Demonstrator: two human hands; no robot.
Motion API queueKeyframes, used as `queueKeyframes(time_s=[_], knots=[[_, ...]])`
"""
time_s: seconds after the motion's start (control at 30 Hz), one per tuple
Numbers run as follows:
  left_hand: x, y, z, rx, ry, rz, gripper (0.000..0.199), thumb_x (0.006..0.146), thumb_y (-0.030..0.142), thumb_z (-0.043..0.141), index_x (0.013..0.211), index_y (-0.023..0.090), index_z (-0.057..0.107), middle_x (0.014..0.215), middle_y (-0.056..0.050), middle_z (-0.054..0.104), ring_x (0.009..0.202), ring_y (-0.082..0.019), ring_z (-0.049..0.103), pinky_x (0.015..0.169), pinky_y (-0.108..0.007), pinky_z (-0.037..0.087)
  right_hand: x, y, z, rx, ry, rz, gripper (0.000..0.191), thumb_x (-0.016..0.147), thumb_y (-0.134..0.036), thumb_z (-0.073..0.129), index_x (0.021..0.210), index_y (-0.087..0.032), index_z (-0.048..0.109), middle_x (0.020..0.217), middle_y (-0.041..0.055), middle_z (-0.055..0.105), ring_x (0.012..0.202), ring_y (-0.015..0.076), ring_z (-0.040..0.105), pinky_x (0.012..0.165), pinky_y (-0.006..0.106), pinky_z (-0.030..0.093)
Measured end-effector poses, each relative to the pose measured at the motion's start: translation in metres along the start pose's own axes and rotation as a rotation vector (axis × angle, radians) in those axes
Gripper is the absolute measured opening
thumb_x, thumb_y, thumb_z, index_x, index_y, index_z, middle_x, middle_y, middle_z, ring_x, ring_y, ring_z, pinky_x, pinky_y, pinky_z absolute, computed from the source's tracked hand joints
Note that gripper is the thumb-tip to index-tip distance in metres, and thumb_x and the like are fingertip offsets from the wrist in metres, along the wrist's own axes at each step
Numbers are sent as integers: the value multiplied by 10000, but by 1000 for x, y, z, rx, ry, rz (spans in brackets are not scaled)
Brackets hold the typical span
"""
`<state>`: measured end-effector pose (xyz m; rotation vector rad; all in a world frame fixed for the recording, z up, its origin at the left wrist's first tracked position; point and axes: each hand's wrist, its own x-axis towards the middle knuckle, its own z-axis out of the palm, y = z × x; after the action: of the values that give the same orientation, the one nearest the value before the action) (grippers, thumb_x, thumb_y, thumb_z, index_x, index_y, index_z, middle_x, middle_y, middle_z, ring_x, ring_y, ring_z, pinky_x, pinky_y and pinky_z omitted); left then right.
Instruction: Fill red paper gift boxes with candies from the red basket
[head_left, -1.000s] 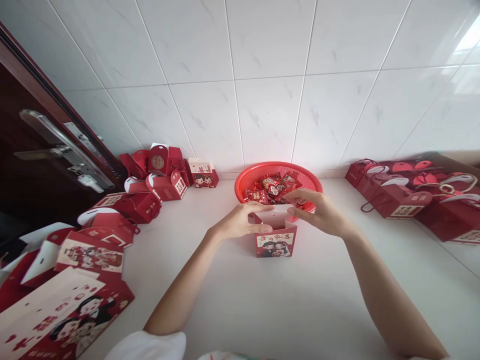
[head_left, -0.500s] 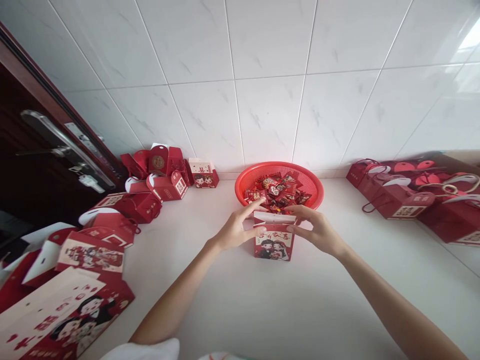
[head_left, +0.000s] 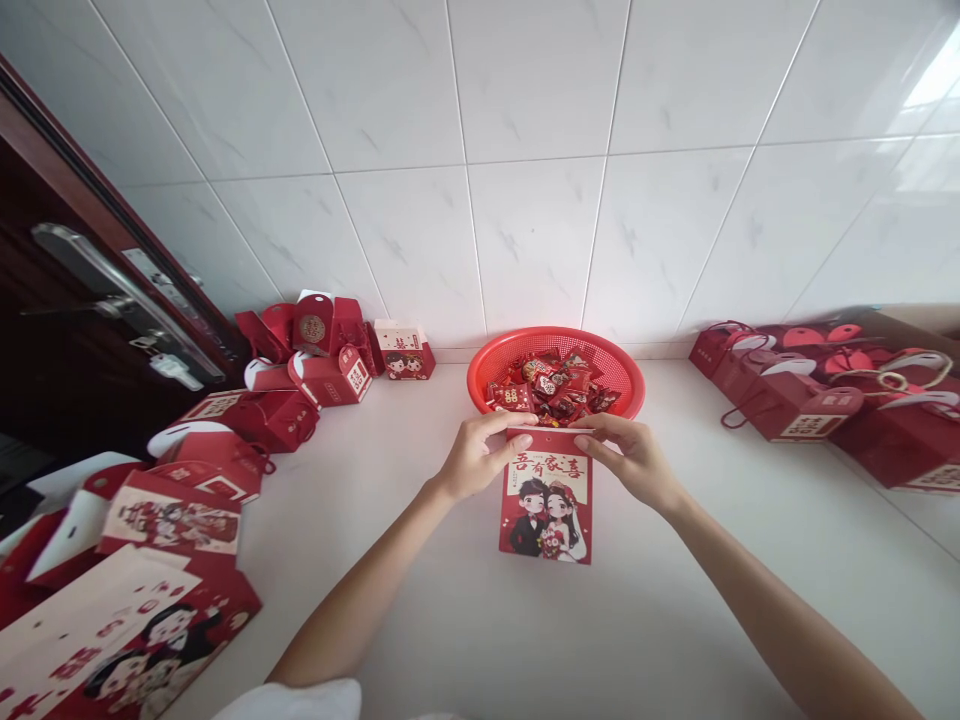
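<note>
A red and cream candy box (head_left: 546, 505), printed with a cartoon bride and groom, is tilted so that its front faces me. My left hand (head_left: 487, 455) pinches its top left corner, thumb in front and fingers behind. At the top right corner, my right hand (head_left: 626, 455) grips it the same way, and the top edges lie together between the two hands. Just behind the box sits a red plastic basket (head_left: 480, 375) holding many wrapped candies (head_left: 551, 380). The back of the box is hidden from me.
Red gift boxes (head_left: 262, 415) line the left side, with a large one (head_left: 127, 640) nearest me. More red boxes (head_left: 795, 400) stand at the right. A small box (head_left: 405, 352) rests by the tiled wall (head_left: 540, 240). A dark door (head_left: 67, 330) is at far left.
The box's top, open with its white inside showing before, is now pressed together between my fingers. The box has tipped, so its printed front shows in full.
</note>
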<state>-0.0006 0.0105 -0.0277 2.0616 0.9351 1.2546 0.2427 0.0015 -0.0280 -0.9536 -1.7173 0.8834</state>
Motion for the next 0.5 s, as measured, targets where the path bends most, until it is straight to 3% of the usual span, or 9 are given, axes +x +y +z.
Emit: queueKeyframes(time_s=[0.23, 0.37, 0.5], knots=[[15, 9, 0, -47, 140, 41, 169, 898, 350, 697, 939, 188, 718, 969, -63, 774, 885, -193, 726, 828, -303, 587, 13, -18, -9, 238, -79, 60, 386, 870, -568, 694, 1027, -217, 735, 979, 75, 768, 909, 249, 726, 779, 342, 586], [15, 7, 3, 19, 134, 149, 180, 939, 302, 637, 799, 190, 654, 804, -31, 726, 776, -158, 684, 770, -275, 565, 14, -19, -10, 183, -100, 78, 499, 955, -642, 517, 996, -209, 762, 945, 68, 767, 883, 241, 719, 794, 345, 583], [10, 0, 6, 69, 102, 227, 166, 957, 249, 605, 807, 191, 646, 826, -41, 733, 795, -159, 690, 764, -275, 557, 14, -12, -10, 52, -145, 114, 468, 923, -617, 581, 960, -189, 766, 914, 71, 767, 853, 243, 706, 766, 343, 574]])
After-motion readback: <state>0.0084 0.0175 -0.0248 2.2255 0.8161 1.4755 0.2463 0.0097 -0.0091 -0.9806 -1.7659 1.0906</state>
